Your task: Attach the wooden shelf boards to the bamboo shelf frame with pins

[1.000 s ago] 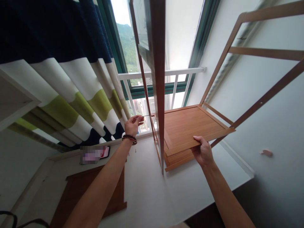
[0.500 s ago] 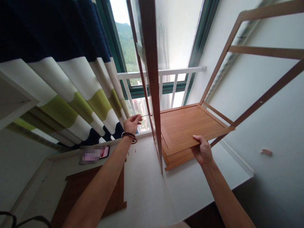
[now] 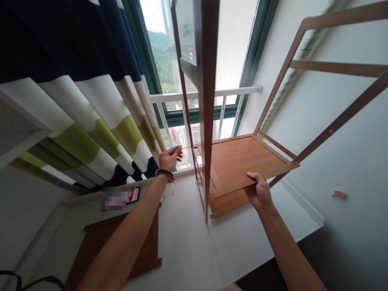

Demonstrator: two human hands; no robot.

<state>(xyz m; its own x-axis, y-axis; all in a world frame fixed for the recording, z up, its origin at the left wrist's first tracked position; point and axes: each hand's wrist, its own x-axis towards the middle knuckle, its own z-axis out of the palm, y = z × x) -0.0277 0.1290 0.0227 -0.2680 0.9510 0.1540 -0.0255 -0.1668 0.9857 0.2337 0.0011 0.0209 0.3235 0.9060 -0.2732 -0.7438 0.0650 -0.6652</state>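
Observation:
Between the fingertips of my left hand (image 3: 170, 158) is a thin rod-like tool, seemingly a hex key (image 3: 186, 147). Its far end meets the back post of the left side frame (image 3: 208, 101), a brown wooden upright. My right hand (image 3: 260, 190) grips the front edge of a wooden shelf board (image 3: 245, 157), thumb on top and fingers beneath. That board spans from the left frame to the right side frame (image 3: 315, 115). Another board (image 3: 228, 205) shows lower down, partly hidden by the upper one.
Two small screws (image 3: 172, 192) lie on the white surface (image 3: 184, 242). A loose brown panel (image 3: 145, 242) rests at the left, partly behind my forearm, with a phone (image 3: 133, 195) beyond it. Behind are a striped curtain (image 3: 100, 109), a white railing (image 3: 224, 93) and a window.
The top of the left side frame has swung to the right, while its foot stays in place. My left hand has shifted very slightly right; my right hand keeps its hold on the board.

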